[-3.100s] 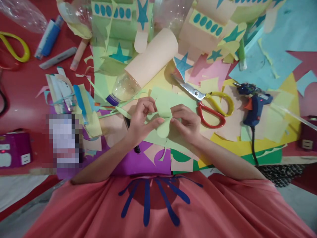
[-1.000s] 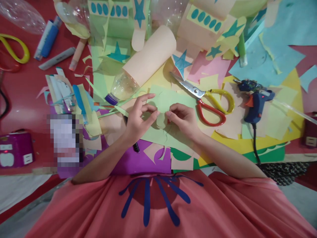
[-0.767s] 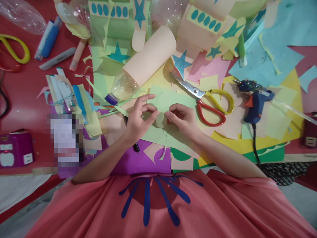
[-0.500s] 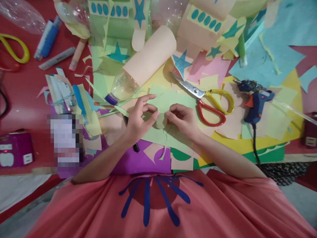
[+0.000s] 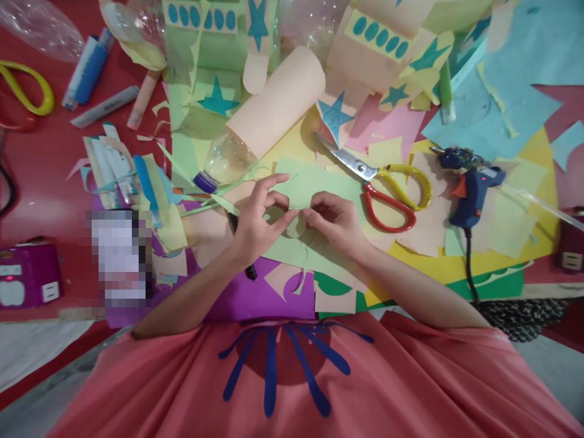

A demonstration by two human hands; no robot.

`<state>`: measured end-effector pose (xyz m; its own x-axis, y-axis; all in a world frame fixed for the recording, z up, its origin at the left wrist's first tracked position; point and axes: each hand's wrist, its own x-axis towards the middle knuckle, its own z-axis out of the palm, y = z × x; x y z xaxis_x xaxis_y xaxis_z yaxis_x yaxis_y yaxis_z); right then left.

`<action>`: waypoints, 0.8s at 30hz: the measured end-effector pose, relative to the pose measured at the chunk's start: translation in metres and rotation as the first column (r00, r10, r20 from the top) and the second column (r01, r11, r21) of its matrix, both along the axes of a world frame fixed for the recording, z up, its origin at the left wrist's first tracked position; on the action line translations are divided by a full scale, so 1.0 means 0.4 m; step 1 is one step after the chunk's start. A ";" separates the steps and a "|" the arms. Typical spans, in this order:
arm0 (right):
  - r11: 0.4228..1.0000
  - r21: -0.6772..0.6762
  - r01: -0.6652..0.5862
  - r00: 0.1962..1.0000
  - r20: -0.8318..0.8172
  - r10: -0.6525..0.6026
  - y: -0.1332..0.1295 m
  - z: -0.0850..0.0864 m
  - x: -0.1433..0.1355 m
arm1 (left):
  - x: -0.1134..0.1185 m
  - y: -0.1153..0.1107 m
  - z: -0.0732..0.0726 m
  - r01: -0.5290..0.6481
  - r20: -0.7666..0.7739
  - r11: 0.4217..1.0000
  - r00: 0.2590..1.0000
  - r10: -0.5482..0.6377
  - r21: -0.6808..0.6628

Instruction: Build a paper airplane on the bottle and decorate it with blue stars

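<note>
I have the right hand [image 5: 337, 220] just left of the scissors [image 5: 361, 168], fingers curled, thumb pinched in; my left hand [image 5: 254, 222] is farther left, index extended. Both forearms [image 5: 417, 289] slant inward from below the scissors.

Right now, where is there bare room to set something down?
The widest bare patch is red tabletop at left, bordered by the gray marker, the pen bundle and the purple box. It is crowded around the left hand and right hand: green paper, scissors, wrapped bottle and glue gun leave little room.
</note>
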<state>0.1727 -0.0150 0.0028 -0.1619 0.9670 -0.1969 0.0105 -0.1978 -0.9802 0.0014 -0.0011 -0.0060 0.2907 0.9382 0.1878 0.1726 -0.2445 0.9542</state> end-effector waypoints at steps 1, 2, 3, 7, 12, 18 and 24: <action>1.000 0.003 -0.001 1.000 0.000 0.001 -0.001 -0.001 0.000 | 0.000 0.000 0.000 -0.004 -0.002 1.000 1.000 0.004 0.003; 1.000 0.006 -0.003 1.000 0.002 0.003 -0.002 -0.003 0.000 | 0.000 0.000 0.001 -0.008 -0.006 1.000 1.000 0.008 0.003; 1.000 0.010 -0.006 1.000 0.003 0.006 -0.003 -0.004 0.001 | 0.000 0.000 0.001 -0.009 -0.013 1.000 1.000 0.009 0.001; 1.000 0.014 -0.017 1.000 0.004 0.017 -0.003 -0.008 0.002 | 0.001 0.002 0.004 -0.001 -0.020 1.000 1.000 0.000 -0.023; 0.999 0.035 -0.021 0.999 0.040 0.020 0.000 -0.002 0.001 | 0.001 0.000 0.004 0.003 -0.021 1.000 1.000 -0.003 -0.004; 0.999 0.037 -0.015 0.997 0.072 0.012 0.000 0.003 -0.002 | 0.001 -0.003 0.000 0.004 -0.040 0.999 0.999 -0.002 0.040; 0.997 -0.064 -0.039 0.999 -0.024 0.037 0.006 0.006 0.007 | -0.002 0.007 0.012 0.010 -0.003 1.000 1.000 -0.010 -0.025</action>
